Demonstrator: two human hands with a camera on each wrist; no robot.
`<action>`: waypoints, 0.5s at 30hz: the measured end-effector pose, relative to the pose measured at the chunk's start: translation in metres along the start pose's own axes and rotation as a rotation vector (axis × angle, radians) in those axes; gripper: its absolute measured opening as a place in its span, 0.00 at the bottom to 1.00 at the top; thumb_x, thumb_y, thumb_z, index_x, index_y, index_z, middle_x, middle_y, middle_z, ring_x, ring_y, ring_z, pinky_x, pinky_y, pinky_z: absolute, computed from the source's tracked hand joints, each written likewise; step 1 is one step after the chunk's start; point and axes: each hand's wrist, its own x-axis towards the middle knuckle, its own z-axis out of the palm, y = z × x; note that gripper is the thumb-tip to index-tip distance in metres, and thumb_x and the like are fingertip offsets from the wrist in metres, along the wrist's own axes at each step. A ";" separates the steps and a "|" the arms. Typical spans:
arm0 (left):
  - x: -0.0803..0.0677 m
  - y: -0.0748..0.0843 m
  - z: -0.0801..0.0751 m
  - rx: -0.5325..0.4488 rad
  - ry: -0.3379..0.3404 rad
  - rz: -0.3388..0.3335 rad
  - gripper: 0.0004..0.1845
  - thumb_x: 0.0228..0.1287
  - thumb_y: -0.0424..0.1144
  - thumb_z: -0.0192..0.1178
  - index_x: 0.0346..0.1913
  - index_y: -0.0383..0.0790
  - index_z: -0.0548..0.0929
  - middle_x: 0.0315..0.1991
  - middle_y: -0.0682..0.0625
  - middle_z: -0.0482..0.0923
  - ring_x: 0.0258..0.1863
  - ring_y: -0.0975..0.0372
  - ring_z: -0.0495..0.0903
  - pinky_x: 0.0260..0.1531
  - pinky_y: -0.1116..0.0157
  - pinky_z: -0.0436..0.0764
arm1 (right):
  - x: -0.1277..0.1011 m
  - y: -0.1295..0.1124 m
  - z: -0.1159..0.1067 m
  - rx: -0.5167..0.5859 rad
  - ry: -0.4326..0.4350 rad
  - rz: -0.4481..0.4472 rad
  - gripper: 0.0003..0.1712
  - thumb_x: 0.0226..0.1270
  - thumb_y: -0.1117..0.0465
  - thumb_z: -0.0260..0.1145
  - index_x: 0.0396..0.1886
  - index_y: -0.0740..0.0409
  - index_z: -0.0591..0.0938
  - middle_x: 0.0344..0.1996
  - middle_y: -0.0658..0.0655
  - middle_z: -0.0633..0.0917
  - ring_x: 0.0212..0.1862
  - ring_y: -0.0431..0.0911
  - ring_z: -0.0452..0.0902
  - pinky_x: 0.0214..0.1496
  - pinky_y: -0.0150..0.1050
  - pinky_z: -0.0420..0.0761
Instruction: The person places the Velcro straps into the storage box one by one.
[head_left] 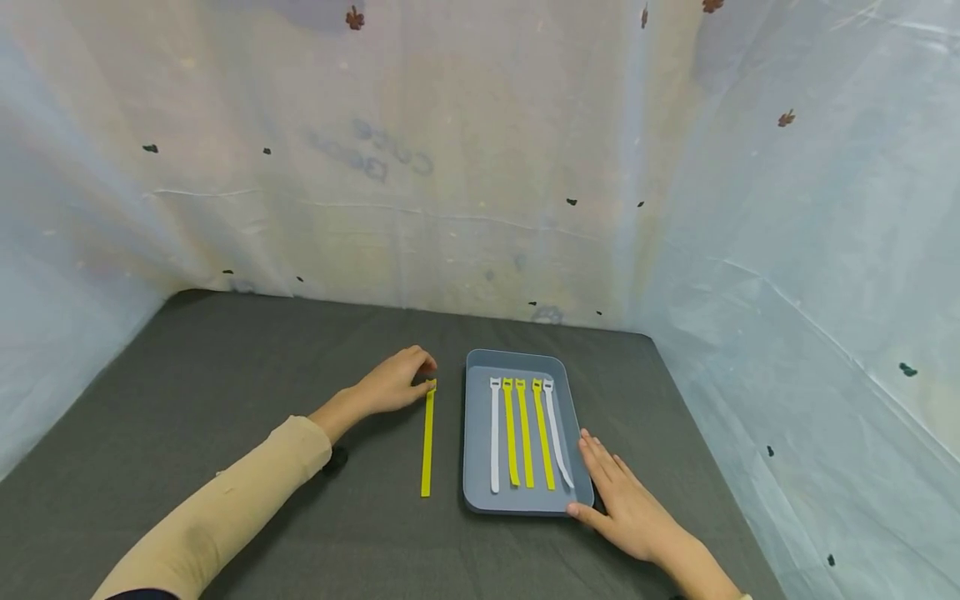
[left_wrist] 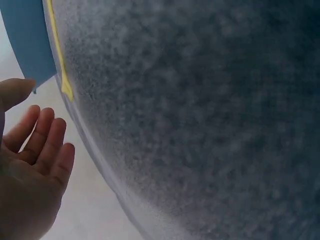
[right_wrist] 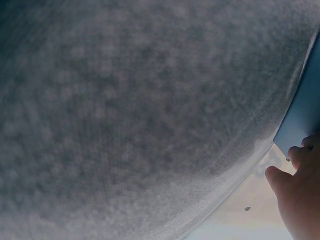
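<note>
The long yellow hook-and-loop cable tie [head_left: 427, 440] lies straight on the dark grey cloth-covered table [head_left: 225, 375], just left of the tray and parallel to its long side, with its tabbed head at the far end. The left hand [head_left: 393, 382] rests at that head: its fingers are curled, with the fingertips at the tie's tab, but the head view does not settle whether they pinch it or only touch it. In the left wrist view the fingers look loosely bent beside the palm, with the yellow tab [left_wrist: 66, 89] a little apart from them. That arm wears a beige sleeve [head_left: 225, 508].

The right hand [head_left: 626, 504] lies flat with straight fingers, a slack grip that closes on nothing; the fingers rest along the right rim of the shallow blue-grey rectangular plastic tray [head_left: 525, 504] and the thumb touches its near right corner. In the right wrist view the fingertips [right_wrist: 295, 155] meet the tray's blue edge.

Inside the tray five more ties lie side by side, all lengthwise with heads at the far end: a white one [head_left: 494, 433] on the left, three yellow ones [head_left: 525, 433] in the middle, and a second, slightly bent white one [head_left: 557, 433] on the right.

The tray sits right of the table's middle. Pale, wrinkled sheeting [head_left: 480, 167] with small dark specks closes off the far, left and right edges.
</note>
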 end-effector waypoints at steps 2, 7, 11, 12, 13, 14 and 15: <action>0.001 -0.003 0.002 0.044 -0.008 0.002 0.17 0.73 0.42 0.67 0.57 0.36 0.81 0.52 0.46 0.79 0.53 0.52 0.79 0.56 0.51 0.79 | 0.000 0.000 0.000 -0.002 -0.002 0.001 0.55 0.74 0.32 0.61 0.84 0.62 0.54 0.84 0.58 0.53 0.82 0.56 0.52 0.76 0.64 0.59; 0.002 -0.006 0.001 0.090 -0.046 -0.004 0.17 0.72 0.44 0.68 0.56 0.38 0.82 0.51 0.46 0.78 0.51 0.52 0.76 0.54 0.49 0.76 | 0.000 0.000 0.000 -0.005 -0.001 0.001 0.55 0.74 0.32 0.61 0.84 0.62 0.54 0.84 0.58 0.53 0.82 0.56 0.52 0.76 0.64 0.59; 0.002 -0.006 -0.001 0.114 -0.098 -0.022 0.18 0.73 0.46 0.67 0.56 0.38 0.82 0.51 0.46 0.77 0.50 0.52 0.75 0.53 0.49 0.76 | 0.000 0.000 0.000 -0.004 0.001 -0.001 0.55 0.74 0.32 0.61 0.84 0.63 0.54 0.84 0.58 0.53 0.82 0.56 0.52 0.76 0.64 0.60; 0.002 -0.006 -0.001 0.118 -0.109 -0.025 0.18 0.72 0.46 0.68 0.56 0.38 0.82 0.51 0.46 0.77 0.49 0.52 0.74 0.52 0.50 0.75 | 0.000 0.000 0.000 -0.001 0.001 -0.001 0.55 0.74 0.32 0.61 0.84 0.63 0.54 0.84 0.58 0.53 0.82 0.56 0.52 0.76 0.64 0.59; 0.002 -0.005 -0.002 0.123 -0.121 -0.030 0.18 0.72 0.47 0.68 0.57 0.39 0.82 0.51 0.46 0.76 0.49 0.53 0.74 0.52 0.50 0.75 | 0.000 0.000 0.000 0.000 0.001 -0.003 0.55 0.74 0.32 0.61 0.84 0.63 0.54 0.84 0.59 0.53 0.82 0.56 0.52 0.76 0.64 0.59; 0.003 -0.006 -0.002 0.129 -0.133 -0.035 0.19 0.72 0.47 0.68 0.57 0.39 0.82 0.51 0.46 0.76 0.49 0.53 0.73 0.52 0.51 0.75 | 0.000 0.000 0.000 0.003 0.000 -0.003 0.55 0.74 0.32 0.61 0.84 0.63 0.54 0.84 0.59 0.53 0.82 0.56 0.52 0.76 0.64 0.59; 0.003 -0.006 -0.002 0.134 -0.144 -0.039 0.19 0.72 0.48 0.68 0.57 0.39 0.82 0.51 0.46 0.76 0.48 0.54 0.73 0.51 0.52 0.75 | 0.001 0.000 0.000 0.004 -0.001 -0.002 0.55 0.74 0.32 0.61 0.84 0.63 0.54 0.84 0.59 0.53 0.82 0.56 0.51 0.76 0.64 0.59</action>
